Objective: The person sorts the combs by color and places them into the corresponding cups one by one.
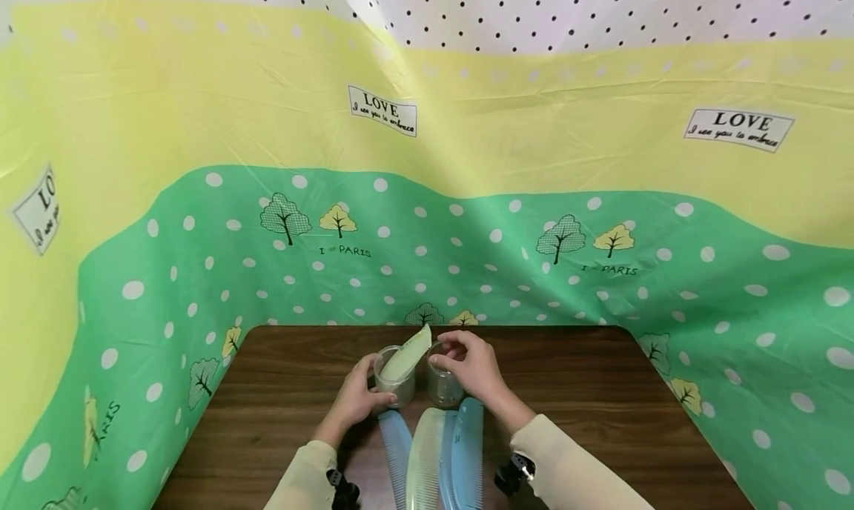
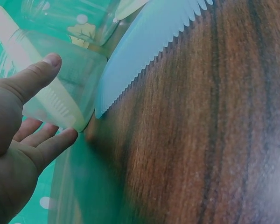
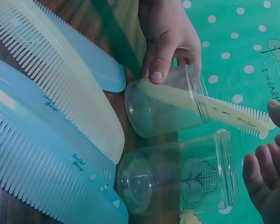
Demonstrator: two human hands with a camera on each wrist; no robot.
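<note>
Two clear jars stand upright, just beside each other, near the far edge of the table (image 1: 567, 391) and about midway between its left and right edges. Your left hand (image 1: 356, 395) grasps the left jar (image 1: 404, 396), its thumb and fingers bent round the wall. Within the left jar stands a pale green comb (image 1: 408, 358), tilted toward the right, its upper end projecting above the rim. Your right hand (image 1: 475, 365) is released: its fingers curve loosely about the mouth of the right jar (image 1: 443, 393) and, in the right wrist view, are apart from it. From the jars toward your side of the table lie a left blue comb (image 1: 395, 436), a large pale comb (image 1: 425, 458), a middle blue comb (image 1: 447, 451) and a right blue comb (image 1: 470, 451), the last overlapping its neighbour. Beyond the far edge hangs a dotted green and yellow curtain (image 1: 480, 273).
</note>
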